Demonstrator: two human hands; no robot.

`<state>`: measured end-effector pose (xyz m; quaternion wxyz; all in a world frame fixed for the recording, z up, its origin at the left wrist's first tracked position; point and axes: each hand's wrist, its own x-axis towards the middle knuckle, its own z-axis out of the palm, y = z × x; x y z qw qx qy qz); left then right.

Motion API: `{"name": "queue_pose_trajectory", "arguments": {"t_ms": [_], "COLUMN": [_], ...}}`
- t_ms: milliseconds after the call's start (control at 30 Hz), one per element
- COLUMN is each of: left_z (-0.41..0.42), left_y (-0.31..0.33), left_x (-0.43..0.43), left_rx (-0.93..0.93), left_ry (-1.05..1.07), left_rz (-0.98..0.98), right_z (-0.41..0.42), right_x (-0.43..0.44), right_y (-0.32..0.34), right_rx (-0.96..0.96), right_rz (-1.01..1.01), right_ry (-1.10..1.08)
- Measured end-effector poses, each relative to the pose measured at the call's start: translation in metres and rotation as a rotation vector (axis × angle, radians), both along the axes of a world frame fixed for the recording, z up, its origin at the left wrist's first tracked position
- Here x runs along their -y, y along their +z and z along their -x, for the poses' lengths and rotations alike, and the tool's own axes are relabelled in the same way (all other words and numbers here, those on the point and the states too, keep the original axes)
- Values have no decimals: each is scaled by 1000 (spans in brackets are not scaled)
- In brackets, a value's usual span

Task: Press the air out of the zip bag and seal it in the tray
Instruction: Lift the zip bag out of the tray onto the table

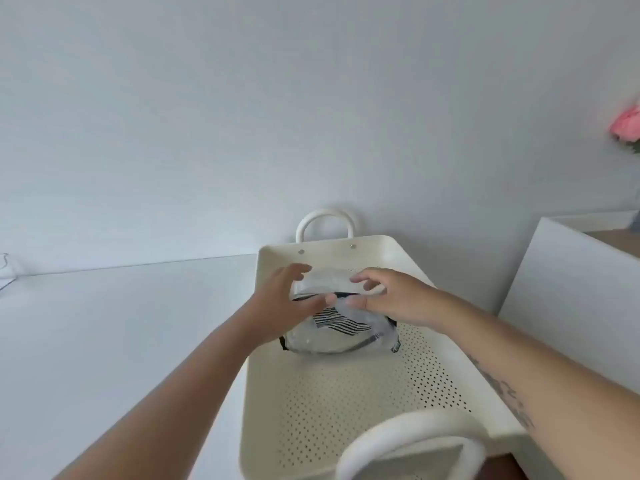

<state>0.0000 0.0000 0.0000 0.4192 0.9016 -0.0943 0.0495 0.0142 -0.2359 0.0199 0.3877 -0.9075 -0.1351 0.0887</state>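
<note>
Left hand: bare, no glove, no ring or watch visible; short nails on the fingers.
Right hand: bare, no glove, no ring visible; nails short and unpainted as far as the blur allows.
Left forearm: bare to the frame edge, no sleeve in view, no markings.
Right forearm: bare to the frame edge, no sleeve in view.
Tattoo: dark ink running lengthwise along the near side of the right forearm; the design is too blurred to read.
Wrists: both bare, no band or bracelet.
</note>
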Motion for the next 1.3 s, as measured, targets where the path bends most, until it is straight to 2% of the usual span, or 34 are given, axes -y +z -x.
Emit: {"name": "queue_pose_trajectory", "arguments": {"t_ms": [100,200,400,600,767,1100,1300], "left_z": [16,23,25,13,15,58,89], "left_y": [-5,-8,3,33,65,112,100], "left_x": [-4,-4,8,2,-18,-133,-206], "left_rx": [10,39,182,291,393,562,557], "left_ry": [0,97,202,230,232,385,502], "left_rz": [-227,-269,-159,2,147,219,140], "right_z": [16,23,26,24,29,35,44], "right_x": [2,2,-1,-17,-50,-165,-245], "right_y": [-1,-3,2,33,65,106,81], "right_rx": [-42,23,257,459,615,636,481], "right_rz": [109,137,28,-257,-491,-699,-782], "right_ry": [-8,-28,-196,-363,-398,-200,-89]}}
